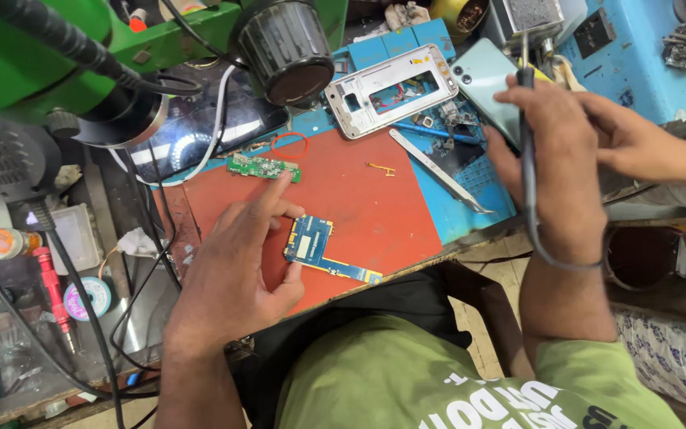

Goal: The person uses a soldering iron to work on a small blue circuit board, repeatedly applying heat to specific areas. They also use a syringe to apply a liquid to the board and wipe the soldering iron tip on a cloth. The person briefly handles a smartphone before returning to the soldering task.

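left hand (236,266) rests spread on the red mat (359,199), thumb touching the blue circuit board (319,248) at the mat's near edge. small green board (263,168) lies at the mat's far left corner. right hand (549,171), right of the mat, grips a soldering iron (526,135).

A single head-worn camera looks steeply down from above the seated person's chest, so the green shirt (438,381) fills the bottom edge and the red work mat (343,191) lies at the centre, close below. The view faces forward across the bench towards the green microscope stand (160,40) at the top left, with both forearms entering from below.
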Motion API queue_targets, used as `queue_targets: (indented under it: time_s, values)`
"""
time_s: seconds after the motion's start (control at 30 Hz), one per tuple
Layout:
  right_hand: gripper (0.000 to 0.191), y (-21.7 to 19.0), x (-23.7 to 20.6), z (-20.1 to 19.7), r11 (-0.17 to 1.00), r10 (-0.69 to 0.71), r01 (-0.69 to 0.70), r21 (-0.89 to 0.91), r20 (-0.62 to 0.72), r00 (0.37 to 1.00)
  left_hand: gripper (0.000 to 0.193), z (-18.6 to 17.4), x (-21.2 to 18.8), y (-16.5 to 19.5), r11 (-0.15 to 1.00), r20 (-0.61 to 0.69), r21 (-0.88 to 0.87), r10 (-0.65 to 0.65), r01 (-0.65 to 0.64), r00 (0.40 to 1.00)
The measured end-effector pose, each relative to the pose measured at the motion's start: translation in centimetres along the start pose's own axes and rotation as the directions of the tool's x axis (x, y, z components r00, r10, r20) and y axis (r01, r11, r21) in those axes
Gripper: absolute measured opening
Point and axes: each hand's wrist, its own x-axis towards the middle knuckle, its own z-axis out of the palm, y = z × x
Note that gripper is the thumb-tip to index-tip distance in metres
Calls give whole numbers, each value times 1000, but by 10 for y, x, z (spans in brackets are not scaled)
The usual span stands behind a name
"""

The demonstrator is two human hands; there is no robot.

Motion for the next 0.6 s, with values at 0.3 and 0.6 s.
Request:
queue_targets:
  time_s: [0.3,0.6]
  values:
    - [53,18,23,-6,999,43,-47,20,162,986,99,0,-1,-3,1000,-5,8,3,-3,1000]
    - [54,26,17,-7,976,217,-213,-40,208,954,99,-1,0,-2,1000,2,1,7,-7,1000]
